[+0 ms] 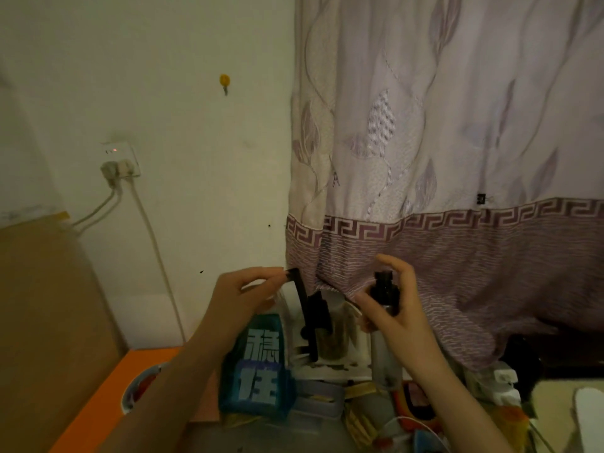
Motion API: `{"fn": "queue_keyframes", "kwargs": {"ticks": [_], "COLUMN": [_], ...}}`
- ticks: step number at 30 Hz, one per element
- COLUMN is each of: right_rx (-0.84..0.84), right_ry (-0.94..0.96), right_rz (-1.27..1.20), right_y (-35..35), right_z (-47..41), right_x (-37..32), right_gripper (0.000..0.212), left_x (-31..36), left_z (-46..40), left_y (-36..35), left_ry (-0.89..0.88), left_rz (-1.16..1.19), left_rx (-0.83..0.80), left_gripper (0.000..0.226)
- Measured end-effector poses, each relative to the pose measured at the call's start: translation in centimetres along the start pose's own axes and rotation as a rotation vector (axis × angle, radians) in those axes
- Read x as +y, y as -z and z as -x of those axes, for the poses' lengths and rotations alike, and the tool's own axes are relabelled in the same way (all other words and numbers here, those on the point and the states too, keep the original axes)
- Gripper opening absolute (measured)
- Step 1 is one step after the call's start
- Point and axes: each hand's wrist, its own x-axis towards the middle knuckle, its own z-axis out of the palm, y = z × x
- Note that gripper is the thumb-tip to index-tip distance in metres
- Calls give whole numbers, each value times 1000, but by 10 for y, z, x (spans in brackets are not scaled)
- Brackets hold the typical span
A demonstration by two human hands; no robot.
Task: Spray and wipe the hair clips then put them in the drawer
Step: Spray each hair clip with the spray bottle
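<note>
A: What are the fingers doing?

B: The left hand (243, 295) pinches the top end of a long black hair clip (305, 308) between thumb and fingertips, so the clip hangs downward in the air, tilted a little. The right hand (397, 308) is wrapped around a dark spray bottle (385, 291), with the forefinger curved over the black nozzle on top.

A: How close are the two?

B: Near, but apart. The nozzle sits just right of the clip, at about the same height, facing it.

A: What lies around and behind them?

B: Right behind the clip stands a clear jar (333, 335) with something brownish inside; the clip partly covers it. Under the left wrist is a blue packet (258, 367) with large pale characters. Below the right hand the table is crowded with small items, too blurred to name. An orange surface (108, 387) runs along the left, with a cardboard box (49, 315) beside it.

A: And the backdrop?

B: A purple patterned curtain (457, 158) hangs behind the right hand. To the left, a pale wall carries a socket (121, 160) with cables and a small yellow hook (224, 81). I cannot make out any drawer.
</note>
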Motion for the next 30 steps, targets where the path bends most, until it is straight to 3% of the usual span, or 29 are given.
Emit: {"fn": "queue_keyframes", "kwargs": {"ticks": [5,12,17,30], "right_rx": [-38,-65,-52,-15], "right_ry": [85,110,175,276], "right_rz": [-6,19,-48,53], "right_y": [3,10,9,4], "right_z": [-12,-20,-21,-20], "right_x": [-21,-32,-39,-40], "right_gripper": [36,56,52,37], "left_x": [23,52,69,81], "left_z": [-11,-22,-23,-25], "left_y": [2,1,2,-3], "left_ry": [-17,-67,-86,-89], "left_rz": [48,70,109,100], "left_rx": [9,-9,-42,-53], "left_gripper": [15,20,11,13]}}
